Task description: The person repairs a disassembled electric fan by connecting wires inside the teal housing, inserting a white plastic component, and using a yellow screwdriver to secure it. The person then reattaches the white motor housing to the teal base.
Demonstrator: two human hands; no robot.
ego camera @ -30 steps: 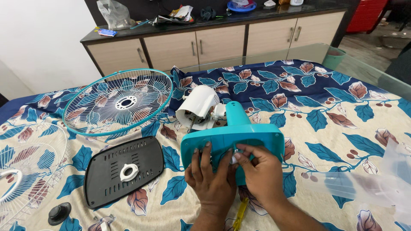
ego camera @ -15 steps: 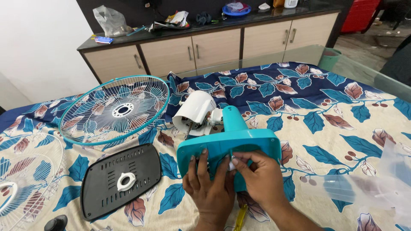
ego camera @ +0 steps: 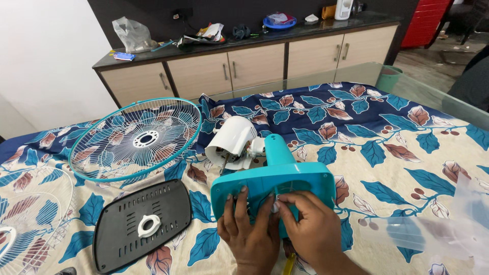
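A glass-topped bench (ego camera: 433,97) is carrying a leaf-printed cloth (ego camera: 387,147) in navy and cream, and every loose part is lying on that cloth. Behind it a long sideboard (ego camera: 244,66) with pale doors is standing against the dark wall, cluttered on top with a crumpled plastic bag (ego camera: 133,34) and a blue dish (ego camera: 279,21).

On the left of the cloth a round teal-rimmed fan guard (ego camera: 136,138) is lying flat, and a second white guard (ego camera: 23,224) is showing partly at the left edge. Just below the teal guard a black slotted base plate (ego camera: 142,224) with a white ring at its middle is lying flat.

At the centre the teal fan base (ego camera: 275,186) is standing tipped on its edge, its underside facing the person, with its neck running back to the white motor housing (ego camera: 232,142), which is lying on its side just behind.

The left hand (ego camera: 249,234) is pressing flat against the underside of the base, fingers spread and steadying it. The right hand (ego camera: 310,224) is lying beside it and touching it, fingertips pinched narrowly on something small at the middle of the underside; what it is pinching is too small to tell. A yellow tool handle (ego camera: 289,264) is peeking out beneath the wrists. A clear plastic sheet (ego camera: 448,229) is lying at the right edge.
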